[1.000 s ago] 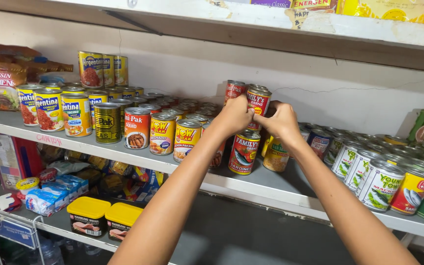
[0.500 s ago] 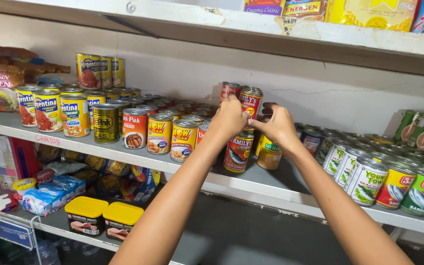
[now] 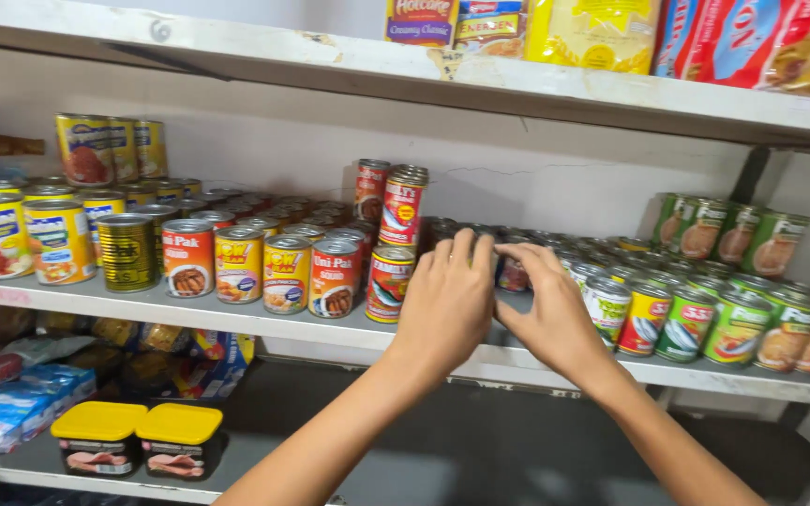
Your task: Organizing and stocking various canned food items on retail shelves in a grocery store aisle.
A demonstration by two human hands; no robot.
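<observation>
My left hand (image 3: 447, 305) and my right hand (image 3: 552, 319) are held close together at the middle shelf (image 3: 236, 323), backs toward me. Their fingertips almost meet over a small dark-labelled can (image 3: 515, 273) that shows in the gap between them. Whether either hand grips that can is hidden by the hands themselves. Just left of my left hand stands a red fish can (image 3: 389, 284), with two tall red cans (image 3: 403, 206) stacked above it. To the right of my right hand are rows of green and red cans (image 3: 686, 323).
Yellow and red cans (image 3: 236, 264) fill the left of the shelf. Bagged packets (image 3: 592, 33) lie on the upper shelf. On the lower shelf (image 3: 480, 450) sit two yellow-lidded tubs (image 3: 138, 436) and blue packets (image 3: 11, 408).
Both hands have come off the stacked red cans and shifted right and lower along the shelf, now at the small dark can. The view has also turned slightly right.
</observation>
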